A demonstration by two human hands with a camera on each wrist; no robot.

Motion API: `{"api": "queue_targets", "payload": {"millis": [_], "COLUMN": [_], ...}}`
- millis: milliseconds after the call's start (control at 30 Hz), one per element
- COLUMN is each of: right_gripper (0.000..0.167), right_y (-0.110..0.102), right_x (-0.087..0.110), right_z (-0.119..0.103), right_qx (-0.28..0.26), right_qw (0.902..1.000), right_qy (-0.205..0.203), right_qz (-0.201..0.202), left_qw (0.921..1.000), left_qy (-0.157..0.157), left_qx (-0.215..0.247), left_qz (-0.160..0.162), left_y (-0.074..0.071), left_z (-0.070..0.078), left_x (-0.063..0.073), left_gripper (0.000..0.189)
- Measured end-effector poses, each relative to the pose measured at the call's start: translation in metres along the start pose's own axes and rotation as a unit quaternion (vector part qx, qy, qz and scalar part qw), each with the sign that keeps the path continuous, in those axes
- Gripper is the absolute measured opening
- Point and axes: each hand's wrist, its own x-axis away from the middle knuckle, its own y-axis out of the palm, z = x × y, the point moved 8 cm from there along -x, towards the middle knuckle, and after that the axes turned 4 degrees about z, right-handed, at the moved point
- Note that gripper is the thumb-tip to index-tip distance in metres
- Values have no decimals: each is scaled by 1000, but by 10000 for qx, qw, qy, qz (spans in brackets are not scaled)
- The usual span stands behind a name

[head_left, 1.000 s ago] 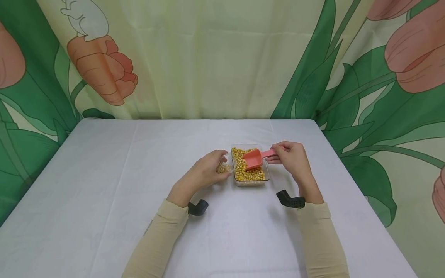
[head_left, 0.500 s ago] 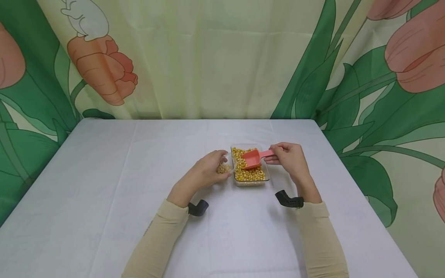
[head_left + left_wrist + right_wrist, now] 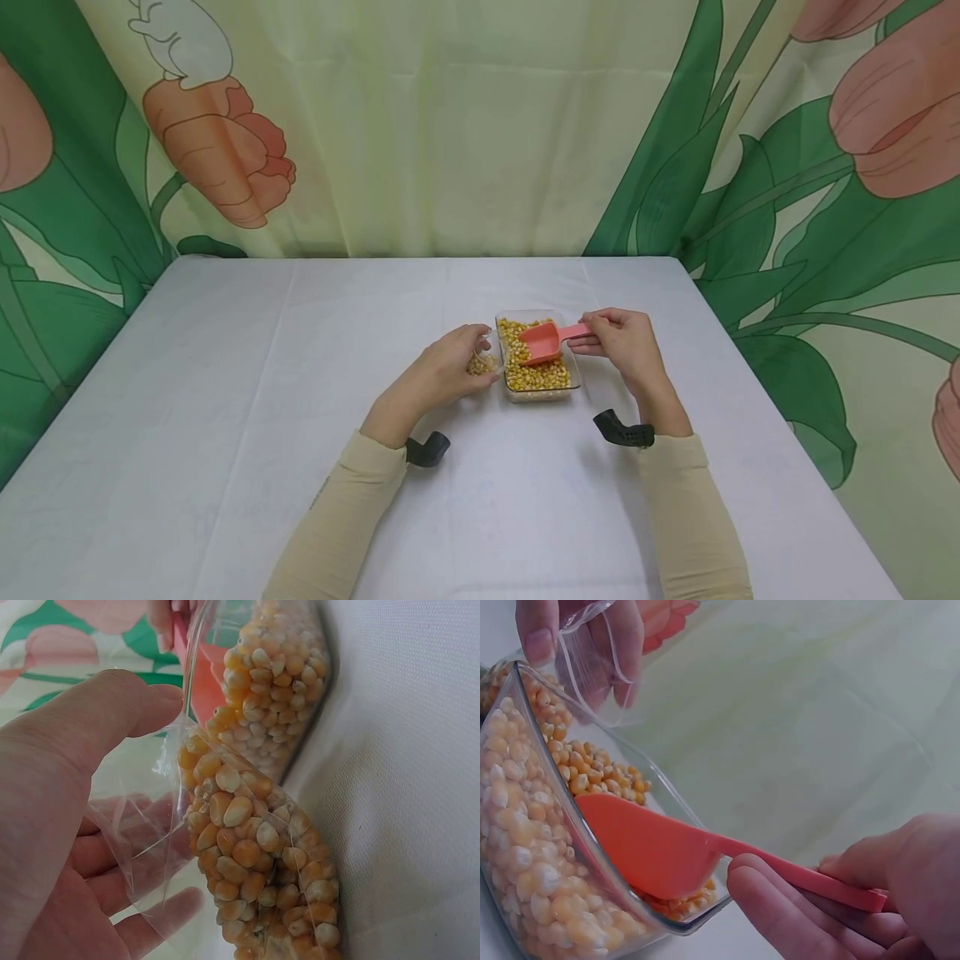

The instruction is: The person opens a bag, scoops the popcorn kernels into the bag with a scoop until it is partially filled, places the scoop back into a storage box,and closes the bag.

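My right hand [image 3: 628, 350] grips the handle of a coral-red scoop [image 3: 649, 844] between thumb and fingers. The scoop's bowl rests among corn kernels [image 3: 538, 377] inside a rectangular glass container [image 3: 573, 385]. At the container's left side, my left hand [image 3: 450, 367] holds a clear plastic bag [image 3: 262, 855] partly filled with corn kernels. In the left wrist view, the thumb lies at the bag's mouth and the other fingers show through the film behind it. From the right wrist view, the open mouth of the bag appears just beyond the container's rim.
A white cloth covers the table [image 3: 187, 433] under everything. Behind it hangs a printed curtain [image 3: 465, 133] with tulips, leaves and a rabbit on a carrot. A black wrist mount [image 3: 427, 450] sticks out from the left wrist, and another mount [image 3: 624, 430] from the right.
My right hand and the scoop have shifted slightly left within the container, toward the bag. The left hand and bag have stayed in place.
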Motion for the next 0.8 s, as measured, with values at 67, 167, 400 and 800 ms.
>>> {"api": "queue_targets", "payload": {"millis": [67,167,400,800], "right_gripper": [41,41,42,45], "right_y": [1,1,0,5], "right_x": [-1,-2,-1,-1], "right_z": [2,5,5,6], "right_qx": [-31,-78,-167,-241], "right_qw": [10000,9999,9997,9995], "right_qy": [30,99,135,165], "right_qz": [-33,-63,-74,-153], "left_qw": [10000,10000,10000,10000], "left_qy": [-8,-22,-26,-12], "left_qx": [-20,-36,50,-58], "left_qz": [-3,-13,-16,-15], "left_y": [0,0,-1,-1], "left_z": [0,0,1,-1], "left_x": [1,1,2,1], "left_gripper": [68,69,69,68]}}
